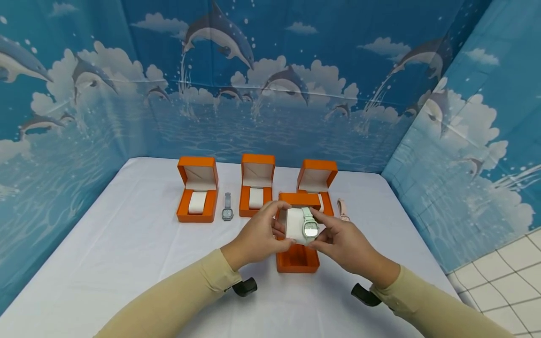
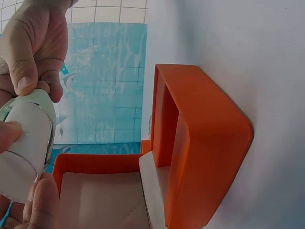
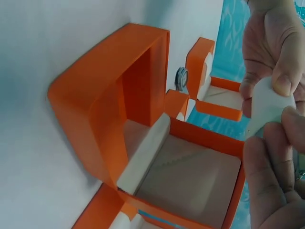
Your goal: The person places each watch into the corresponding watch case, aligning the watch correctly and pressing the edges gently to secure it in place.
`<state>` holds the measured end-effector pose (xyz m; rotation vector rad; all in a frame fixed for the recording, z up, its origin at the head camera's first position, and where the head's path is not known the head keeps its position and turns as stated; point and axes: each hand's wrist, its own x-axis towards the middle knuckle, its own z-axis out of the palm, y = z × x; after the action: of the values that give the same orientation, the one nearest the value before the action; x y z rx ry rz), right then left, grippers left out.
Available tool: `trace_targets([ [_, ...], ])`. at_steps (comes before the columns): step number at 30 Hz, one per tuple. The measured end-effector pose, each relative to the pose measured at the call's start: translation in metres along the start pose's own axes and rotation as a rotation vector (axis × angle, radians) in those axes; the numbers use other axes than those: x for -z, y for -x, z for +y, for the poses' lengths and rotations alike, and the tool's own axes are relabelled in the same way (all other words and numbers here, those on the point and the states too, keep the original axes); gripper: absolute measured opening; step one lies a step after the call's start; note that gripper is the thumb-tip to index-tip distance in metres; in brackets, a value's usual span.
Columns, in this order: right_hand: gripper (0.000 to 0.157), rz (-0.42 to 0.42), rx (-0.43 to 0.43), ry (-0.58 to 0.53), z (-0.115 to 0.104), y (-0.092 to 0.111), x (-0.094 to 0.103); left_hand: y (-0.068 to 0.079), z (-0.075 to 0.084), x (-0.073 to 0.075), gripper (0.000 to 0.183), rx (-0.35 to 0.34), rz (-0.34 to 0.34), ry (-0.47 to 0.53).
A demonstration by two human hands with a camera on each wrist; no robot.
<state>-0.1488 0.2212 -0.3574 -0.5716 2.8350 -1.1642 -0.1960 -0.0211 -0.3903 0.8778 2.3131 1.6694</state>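
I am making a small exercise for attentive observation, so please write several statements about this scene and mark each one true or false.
1. The left hand and the right hand hold a white rounded cushion with a mint-green-strapped watch on it. True.
2. The open orange box nearest the person contains a cushion. False: its compartment is empty.
3. The grey-blue-strapped watch lies inside the rear left orange box. False: it lies on the white tablecloth, right of that box.
4. The rear middle orange box is open. True.
5. The pink-strapped watch lies left of the grey-blue-strapped one. False: it lies right of it.
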Motion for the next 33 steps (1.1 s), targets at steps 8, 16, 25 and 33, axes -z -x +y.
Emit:
trace_targets([
  [8, 0.083, -0.012, -0.054, -0.007, -0.0046, 0.0002, -0.0008, -0.0009, -0.0012, -0.0021, 0.072, -0.013, 0.014, -0.041],
  [16, 0.082, -0.013, -0.045, 0.008, -0.0051, -0.0009, 0.0024, -0.0022, -0.0002, -0.0014, 0.069, -0.031, 0.009, -0.046],
  [25, 0.083, 0.003, -0.034, 0.008, -0.0055, -0.0007, -0.0020, -0.0017, -0.0009, 0.0002, 0.072, -0.005, 0.019, -0.008],
  [33, 0.082, 0.044, 0.012, 0.071, -0.0059, 0.0016, -0.0019, -0.0030, -0.0037, 0.0020, 0.073, 0.015, 0.002, 0.030],
])
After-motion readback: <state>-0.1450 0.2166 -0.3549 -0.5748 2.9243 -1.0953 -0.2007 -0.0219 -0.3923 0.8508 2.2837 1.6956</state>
